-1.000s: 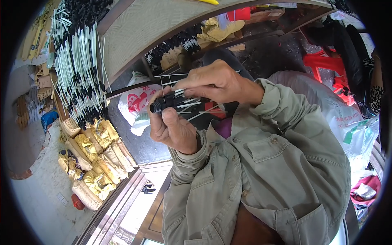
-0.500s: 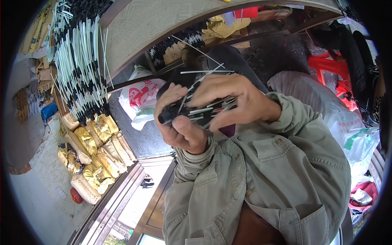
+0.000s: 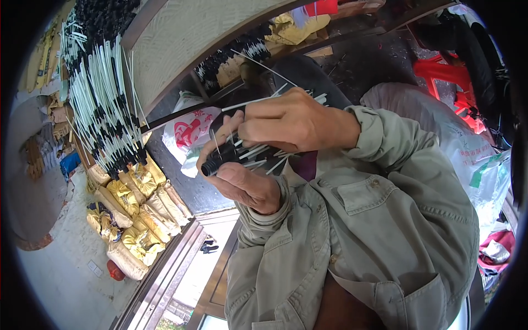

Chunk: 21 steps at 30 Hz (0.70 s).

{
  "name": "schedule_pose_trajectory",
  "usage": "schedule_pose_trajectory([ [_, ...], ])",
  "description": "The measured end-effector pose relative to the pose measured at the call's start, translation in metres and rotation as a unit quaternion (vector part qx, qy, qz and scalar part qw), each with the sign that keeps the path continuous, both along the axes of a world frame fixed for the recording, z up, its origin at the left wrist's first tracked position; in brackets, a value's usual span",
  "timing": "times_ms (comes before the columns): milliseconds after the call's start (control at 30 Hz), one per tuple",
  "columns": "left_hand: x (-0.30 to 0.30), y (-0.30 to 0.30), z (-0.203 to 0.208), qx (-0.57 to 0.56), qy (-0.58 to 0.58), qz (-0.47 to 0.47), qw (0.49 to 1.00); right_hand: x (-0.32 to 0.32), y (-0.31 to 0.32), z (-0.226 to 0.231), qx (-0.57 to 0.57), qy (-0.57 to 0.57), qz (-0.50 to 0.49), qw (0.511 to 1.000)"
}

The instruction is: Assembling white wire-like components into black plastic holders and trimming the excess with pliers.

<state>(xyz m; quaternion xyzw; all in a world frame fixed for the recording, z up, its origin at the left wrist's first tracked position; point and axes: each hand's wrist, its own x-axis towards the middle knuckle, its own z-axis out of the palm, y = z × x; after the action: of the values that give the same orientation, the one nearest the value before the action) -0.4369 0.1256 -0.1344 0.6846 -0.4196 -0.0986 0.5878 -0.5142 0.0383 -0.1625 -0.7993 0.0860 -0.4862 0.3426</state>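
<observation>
My left hand [image 3: 247, 187] is closed around a bundle of thin black and white rods [image 3: 258, 151], which has a black, ridged, round end piece [image 3: 210, 167]. The thumb lies along that black end. Above it, my right hand [image 3: 302, 124] has its fingers bent together over the bundle. What the right fingers pinch is hidden behind them. A thin, wire-like piece [image 3: 215, 141] stands up beside my left fingers. Several white rods fan out past both hands, one long rod [image 3: 234, 105] reaching left from behind the right hand.
A dense stack of white rods with black joints [image 3: 102, 82] stands at the left. Below it lie paper-wrapped and yellow bundles [image 3: 135, 231]. A tabletop [image 3: 176, 44] crosses the far side. White plastic bags [image 3: 434, 126] and a red stool [image 3: 443, 77] are on the right.
My left hand has shifted slightly left and down with the bundle. The right hand has moved left over it, its fingers drawn closer together.
</observation>
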Motion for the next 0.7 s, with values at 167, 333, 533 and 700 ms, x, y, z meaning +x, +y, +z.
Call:
schedule_pose_trajectory([
  [167,-0.007,-0.001,0.002,-0.007,0.024,0.017,1.0,-0.005,-0.004,0.003,0.001,-0.004,0.041,0.999],
  [333,-0.003,-0.001,0.006,-0.021,-0.026,-0.09,0.995,-0.015,-0.014,0.006,-0.027,0.022,0.118,0.992],
  [533,-0.003,-0.006,-0.004,-0.118,0.058,-0.164,0.978,-0.034,-0.009,0.015,0.049,0.059,0.135,0.988],
  [700,-0.004,-0.005,-0.003,-0.138,0.08,-0.185,0.97,-0.052,-0.003,0.032,0.384,0.063,0.212,0.896],
])
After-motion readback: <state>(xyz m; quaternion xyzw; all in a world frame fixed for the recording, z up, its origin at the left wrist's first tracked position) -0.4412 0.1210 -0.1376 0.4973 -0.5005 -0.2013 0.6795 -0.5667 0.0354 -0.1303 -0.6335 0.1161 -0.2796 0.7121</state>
